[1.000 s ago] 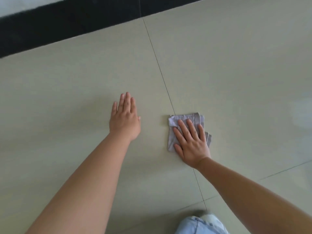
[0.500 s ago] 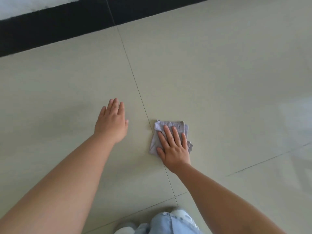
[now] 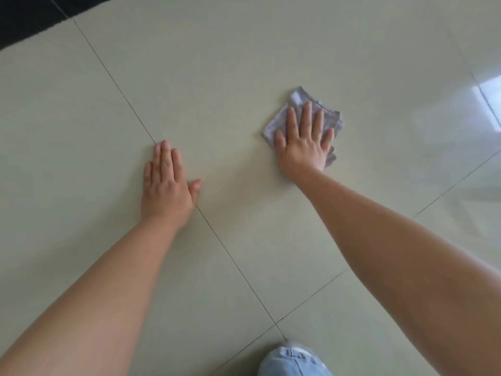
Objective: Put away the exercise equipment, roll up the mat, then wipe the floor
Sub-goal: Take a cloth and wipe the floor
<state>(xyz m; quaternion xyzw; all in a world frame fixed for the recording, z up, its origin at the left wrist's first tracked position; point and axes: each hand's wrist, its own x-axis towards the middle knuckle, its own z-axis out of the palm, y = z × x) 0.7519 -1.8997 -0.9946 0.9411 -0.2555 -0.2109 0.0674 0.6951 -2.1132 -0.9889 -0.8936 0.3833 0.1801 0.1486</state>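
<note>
Grey cloth (image 3: 303,115), folded into a rough square, lies flat on the floor (image 3: 244,63) to the right of centre, on the tile right of a long diagonal grout line (image 3: 108,74). The right hand (image 3: 305,142) presses it down with straight, spread fingers; nothing is gripped or pinched. Its upper corner and right edge show beyond the fingertips, and a fold shows below the heel of the hand.

The left hand (image 3: 166,185) is flat on bare tile, well apart from the cloth, fingers straight and close together, thumb out to the side. It lies across the grout line and appears to be bracing the body.

Step in hand, by judgement: wiping the floor, the last of the 3 parts of the task. No exercise equipment or mat is in view, so whether those 2 parts are complete cannot be confirmed from here.

Next move calls for steady downward pressure while the cloth is slid over unwiped tile, with the folds kept from bunching.

Limits of view: both forearms are cut off at the lower edge. A denim-clad knee (image 3: 294,362) is partly cropped at the bottom. A dark strip (image 3: 24,17) fills the top left corner; what it is cannot be told. Glare (image 3: 485,90) at the right masks the tile surface, and no dirt or wetness can be made out.
</note>
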